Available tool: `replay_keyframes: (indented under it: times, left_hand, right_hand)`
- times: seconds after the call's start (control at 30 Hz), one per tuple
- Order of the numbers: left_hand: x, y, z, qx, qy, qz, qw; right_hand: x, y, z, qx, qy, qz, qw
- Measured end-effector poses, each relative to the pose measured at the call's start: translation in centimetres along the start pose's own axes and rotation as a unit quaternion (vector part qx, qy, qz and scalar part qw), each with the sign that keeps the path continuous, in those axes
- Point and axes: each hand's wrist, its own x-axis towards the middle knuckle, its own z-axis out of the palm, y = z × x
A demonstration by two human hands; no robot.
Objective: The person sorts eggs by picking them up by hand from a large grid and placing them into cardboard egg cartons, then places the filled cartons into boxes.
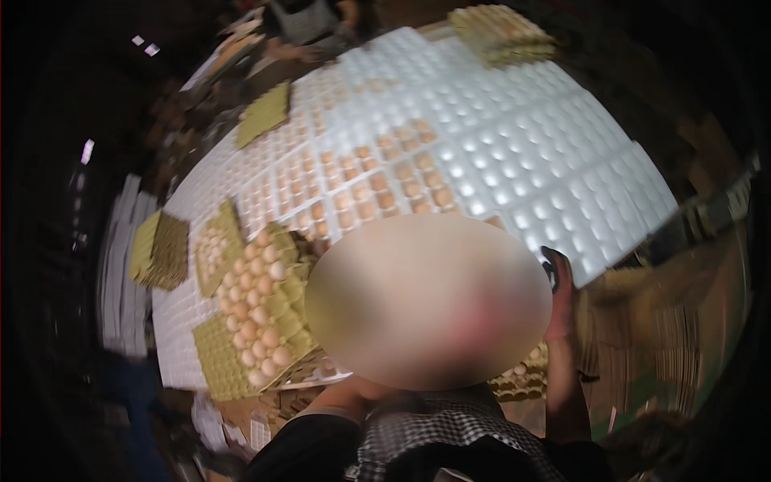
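Observation:
My right hand (560, 292), in a red glove with dark fingertips, is at the right edge of a blurred oval, beside the near edge of a white moulded egg tray (566, 211). Its fingers are partly covered, so any grip is unclear. My left forearm (340, 397) runs into the oval, which hides the left hand. Left of the oval, brown eggs (253, 298) fill a pulp tray on a stack of yellowish pulp egg trays (292, 301). Ahead, more brown eggs (364, 202) sit in the cells of white trays.
Pulp trays stand in a stack (159, 250) at far left and another (503, 36) at the far end. A lone pulp tray (265, 114) lies at the left edge. Across the table is a person (307, 30) in an apron. Flattened cardboard (638, 343) is at right.

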Motion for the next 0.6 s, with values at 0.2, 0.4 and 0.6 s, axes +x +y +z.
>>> replay_keyframes:
  times: [0.2,0.4,0.6]
  left_hand:
    - [-12.7,-4.3,-20.0,-0.053,0.07,0.111,0.99]
    - [-26.6,-11.8,-31.7,0.068,0.325,-0.01,0.943]
    - [-26.3,-14.5,-31.0,0.309,0.184,-0.024,0.933]
  right_hand:
    - [-1.2,5.4,5.0,-0.425,-0.265,-0.197,0.843]
    - [-1.0,1.8,6.6,-0.436,-0.245,-0.131,0.856]
    - [-7.6,-24.2,24.5,-0.093,-0.364,-0.438,0.817]
